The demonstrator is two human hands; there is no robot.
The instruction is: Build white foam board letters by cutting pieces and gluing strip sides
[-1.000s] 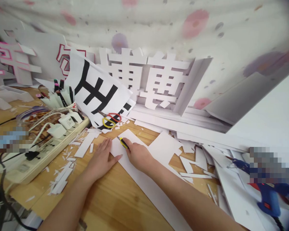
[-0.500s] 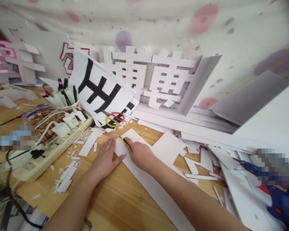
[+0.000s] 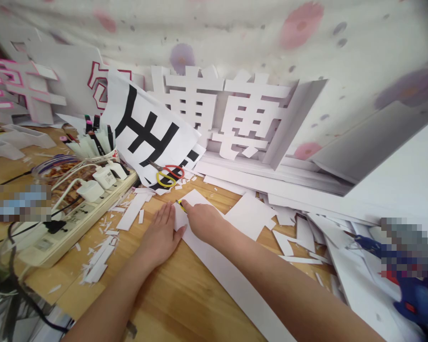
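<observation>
Head view: on the brown wooden tabletop (image 3: 167,304), a long white card strip (image 3: 225,274) slanted from eleven to five o'clock. The left hand (image 3: 162,235) lay spread against its edge; the right hand (image 3: 205,221) had dipped, pinching a yellow-and-black cutter (image 3: 181,205), apparently bearing down more firmly.

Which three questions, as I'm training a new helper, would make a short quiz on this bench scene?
1. Multiple choice: What does the right hand hold above the white strip?
a) a pencil
b) a yellow cutter
c) a paintbrush

2. True or false: The power strip lies to the left of the left hand.

3. Fill in: The handles of the scissors are ___ and ___.

Key: 1 b; 2 true; 3 red and yellow, in either order.
</observation>
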